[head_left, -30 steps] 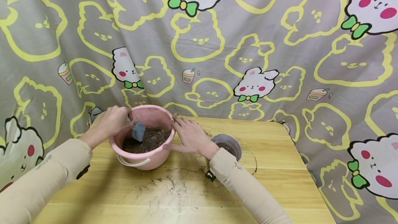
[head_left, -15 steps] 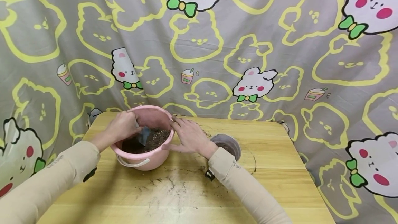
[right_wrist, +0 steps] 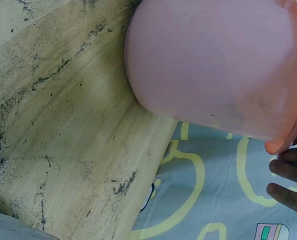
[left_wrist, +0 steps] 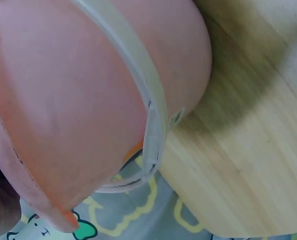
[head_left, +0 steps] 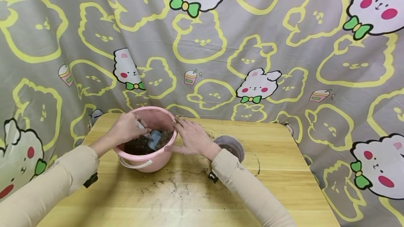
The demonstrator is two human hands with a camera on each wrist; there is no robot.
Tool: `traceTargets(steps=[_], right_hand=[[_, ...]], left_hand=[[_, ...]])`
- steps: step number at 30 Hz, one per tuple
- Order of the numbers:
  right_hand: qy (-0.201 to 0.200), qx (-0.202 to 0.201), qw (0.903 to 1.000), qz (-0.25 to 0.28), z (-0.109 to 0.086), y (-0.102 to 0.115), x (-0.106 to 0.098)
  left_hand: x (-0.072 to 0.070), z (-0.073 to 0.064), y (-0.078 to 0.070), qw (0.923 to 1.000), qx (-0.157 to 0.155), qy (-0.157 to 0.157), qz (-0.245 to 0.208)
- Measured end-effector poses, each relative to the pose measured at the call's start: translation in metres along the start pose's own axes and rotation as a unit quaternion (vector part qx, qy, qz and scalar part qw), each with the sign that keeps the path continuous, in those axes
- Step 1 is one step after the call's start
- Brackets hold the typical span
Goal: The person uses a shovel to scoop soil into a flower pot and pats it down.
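A pink bucket (head_left: 157, 162) with dark soil (head_left: 135, 146) inside stands upright on the table. My left hand (head_left: 126, 129), over its left side, grips the pale handle of a small trowel. The blue-grey blade of this trowel (head_left: 154, 140) lies at the soil, pointing right. On the bucket's right rim rests my right hand (head_left: 194, 137), fingers extended and thumb lower down its side. In the right wrist view, fingertips (right_wrist: 288, 172) show near the rim. The left wrist view shows the bucket's outer wall (left_wrist: 63, 100) and white carrying handle (left_wrist: 153, 100); most of the left hand is out of that view.
A grey pot (head_left: 231, 139) holding some soil stands right of the bucket, partly behind the right sleeve. Loose soil is scattered over the wooden table (head_left: 271, 192). A patterned curtain (head_left: 208, 48) hangs right behind the table's back edge.
My left hand has lowered into the bucket and pushed the trowel rightward; its blade has gone from above the soil to the soil's right part. The right hand stays on the rim.
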State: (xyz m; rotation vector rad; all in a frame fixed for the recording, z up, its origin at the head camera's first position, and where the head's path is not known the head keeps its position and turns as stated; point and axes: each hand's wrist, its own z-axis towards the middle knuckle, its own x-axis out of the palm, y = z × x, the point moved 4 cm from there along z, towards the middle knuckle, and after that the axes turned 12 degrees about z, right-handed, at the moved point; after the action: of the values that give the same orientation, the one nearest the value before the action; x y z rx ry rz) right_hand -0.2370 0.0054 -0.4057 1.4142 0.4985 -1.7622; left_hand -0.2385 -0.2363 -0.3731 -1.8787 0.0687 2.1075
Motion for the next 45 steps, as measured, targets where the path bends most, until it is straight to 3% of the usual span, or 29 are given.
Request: traceTargets(steps=[10,18,24,27,31,35,39,45], right_hand=[[0.013,0.007,0.9999,-0.001,0.0,-0.001,-0.001],[0.016,0.01,0.9998,0.005,-0.001,-0.001,-0.001],[0.022,0.016,0.9995,0.012,-0.001,-0.002,-0.001],[0.022,0.016,0.9995,0.013,-0.001,-0.002,0.0],[0.02,0.015,0.9996,0.014,-0.001,-0.002,0.0],[0.021,0.015,0.9996,0.012,-0.001,-0.002,0.0],[0.019,0.015,0.9997,0.01,-0.001,-0.002,-0.001],[0.015,0.011,0.9998,0.01,-0.001,-0.002,0.0]], left_hand=[[-0.002,-0.007,0.014,0.9993,-0.036,-0.01,-0.004],[0.007,-0.001,0.004,0.9994,-0.032,-0.002,-0.01],[0.004,-0.004,0.005,0.9936,-0.083,0.021,-0.073],[0.001,-0.008,0.009,0.9895,-0.107,0.015,-0.096],[-0.001,-0.012,0.011,0.9867,-0.106,0.008,-0.123],[0.004,-0.014,0.01,0.9816,-0.1,0.026,-0.16],[0.007,-0.014,0.01,0.9802,-0.097,0.036,-0.169],[0.006,-0.015,0.013,0.9674,-0.109,0.051,-0.223]])
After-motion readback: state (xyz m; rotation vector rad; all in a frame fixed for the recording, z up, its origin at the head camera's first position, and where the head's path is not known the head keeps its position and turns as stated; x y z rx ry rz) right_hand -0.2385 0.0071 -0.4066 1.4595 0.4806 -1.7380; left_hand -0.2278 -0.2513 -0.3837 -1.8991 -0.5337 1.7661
